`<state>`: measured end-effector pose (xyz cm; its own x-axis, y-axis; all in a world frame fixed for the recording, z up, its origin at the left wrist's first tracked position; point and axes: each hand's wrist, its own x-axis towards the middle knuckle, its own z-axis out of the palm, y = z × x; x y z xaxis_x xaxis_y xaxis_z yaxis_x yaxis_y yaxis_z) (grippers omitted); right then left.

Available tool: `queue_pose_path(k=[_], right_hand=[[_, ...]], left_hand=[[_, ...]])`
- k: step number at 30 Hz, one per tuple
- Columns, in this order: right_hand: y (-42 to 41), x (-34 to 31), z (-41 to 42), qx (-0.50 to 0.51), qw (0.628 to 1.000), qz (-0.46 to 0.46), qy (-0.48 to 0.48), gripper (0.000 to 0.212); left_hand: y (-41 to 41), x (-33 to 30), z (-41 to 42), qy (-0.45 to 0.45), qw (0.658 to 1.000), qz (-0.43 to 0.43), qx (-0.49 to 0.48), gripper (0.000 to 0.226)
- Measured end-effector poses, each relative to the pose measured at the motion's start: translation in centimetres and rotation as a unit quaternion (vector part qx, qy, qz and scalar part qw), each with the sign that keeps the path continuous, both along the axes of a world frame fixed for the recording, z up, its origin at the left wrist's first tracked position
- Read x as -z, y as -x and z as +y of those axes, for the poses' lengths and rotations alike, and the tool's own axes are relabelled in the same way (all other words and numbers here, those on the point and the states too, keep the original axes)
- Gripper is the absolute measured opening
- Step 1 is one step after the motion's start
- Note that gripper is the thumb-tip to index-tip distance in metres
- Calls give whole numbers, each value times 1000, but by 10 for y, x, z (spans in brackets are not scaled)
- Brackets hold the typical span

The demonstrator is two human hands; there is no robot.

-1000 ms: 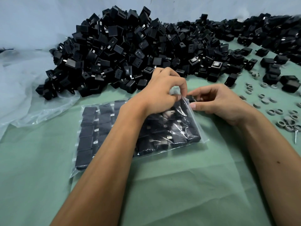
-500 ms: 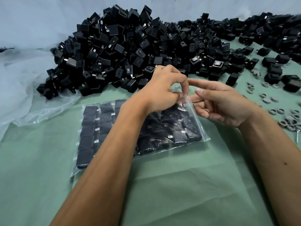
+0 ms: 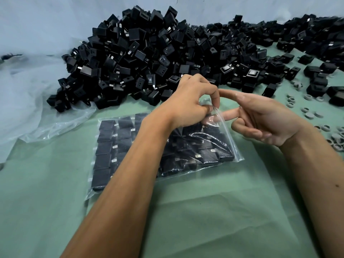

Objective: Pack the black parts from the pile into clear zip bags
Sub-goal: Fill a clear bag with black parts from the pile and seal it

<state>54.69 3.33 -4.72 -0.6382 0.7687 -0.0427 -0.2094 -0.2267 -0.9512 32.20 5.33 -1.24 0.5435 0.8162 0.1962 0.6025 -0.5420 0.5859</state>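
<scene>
A clear zip bag (image 3: 106, 146) packed with rows of black parts lies flat on the green cloth in front of me. My left hand (image 3: 188, 105) pinches the bag's far right corner at the zip edge between thumb and forefinger and lifts it a little. My right hand (image 3: 260, 118) is beside it with the forefinger stretched out toward the left hand and a thumb or finger lying against the bag's open edge; its other fingers are loosely curled. The big pile of black parts (image 3: 149, 58) rises just behind both hands.
More black parts (image 3: 316, 43) spread along the back right. Several small grey rings (image 3: 309, 115) lie scattered on the cloth at the right. Crumpled clear plastic sheet (image 3: 37, 112) covers the left side. The green cloth (image 3: 204, 220) stretches toward me.
My right hand has opened and lifted, its forefinger now straight out toward the left hand. The left hand has raised the bag's corner slightly. The bag itself stays put.
</scene>
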Motion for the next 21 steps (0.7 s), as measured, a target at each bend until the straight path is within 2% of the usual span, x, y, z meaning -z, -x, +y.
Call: queue_pose_path(k=[4, 8, 10, 12, 13, 15, 17, 19, 21], right_hand=[[15, 2, -2, -102, 993, 54, -7, 43], [12, 2, 0, -92, 994, 62, 13, 43], [8, 3, 2, -22, 999, 28, 18, 44], [7, 6, 8, 114, 993, -27, 11, 45], [10, 8, 11, 199, 978, -66, -5, 38], [18, 13, 20, 370, 908, -186, -60, 19], [27, 16, 32, 473, 799, -335, -159, 14], [35, 12, 47, 459, 718, -452, -264, 10], [43, 3, 64, 398, 674, -529, -327, 26]], left_hand=[[-1, 0, 0, -14, 1000, 5, 6, 21], [-1, 0, 0, -11, 1000, 4, 2, 22], [-1, 1, 0, -8, 1000, 0, 1, 23], [-1, 1, 0, -5, 1000, -3, 1, 22], [-1, 1, 0, -5, 1000, -3, 2, 22], [-2, 1, 0, -4, 1000, 1, 2, 22], [-2, 2, -2, -4, 1000, 7, -2, 23], [-1, 2, -2, -6, 1000, 13, -6, 24], [0, 1, -1, -7, 1000, 16, -8, 23]])
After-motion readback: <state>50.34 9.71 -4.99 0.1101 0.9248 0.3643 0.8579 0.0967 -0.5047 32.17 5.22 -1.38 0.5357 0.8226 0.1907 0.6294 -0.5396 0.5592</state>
